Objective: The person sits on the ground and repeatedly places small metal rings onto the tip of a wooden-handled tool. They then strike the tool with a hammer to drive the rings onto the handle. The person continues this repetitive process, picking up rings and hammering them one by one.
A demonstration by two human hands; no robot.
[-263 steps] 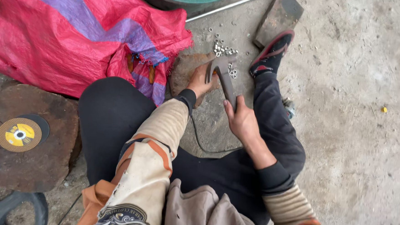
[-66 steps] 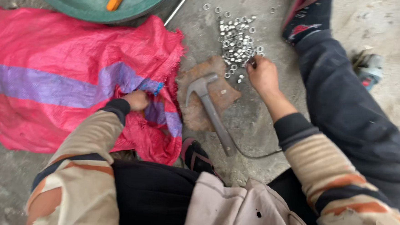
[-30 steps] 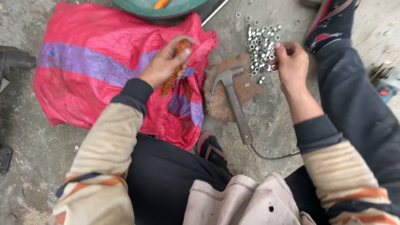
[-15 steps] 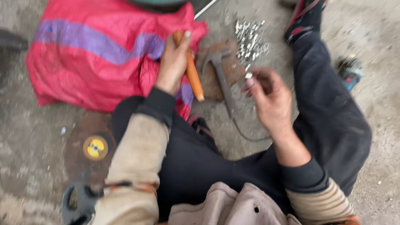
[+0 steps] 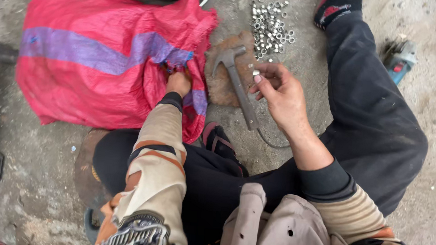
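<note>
Bare concrete floor (image 5: 36, 177) carries a red sack (image 5: 97, 56) at its left; the left hand (image 5: 179, 82), which held an orange tool a moment ago, is now buried in the sack's folds, grip hidden. Right of it, a hammer (image 5: 237, 84) lies on a rusty plate (image 5: 219, 90), and the right hand (image 5: 279, 93) has drawn back from the nut pile (image 5: 270, 26), pinching one small nut (image 5: 256, 73).

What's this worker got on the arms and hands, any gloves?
No gloves: left hand and right hand are bare. Both arms wear beige jacket sleeves with orange and black bands, over black inner cuffs; the right sleeve's end is ribbed. A black-and-white graphic patch marks the left upper sleeve.
</note>
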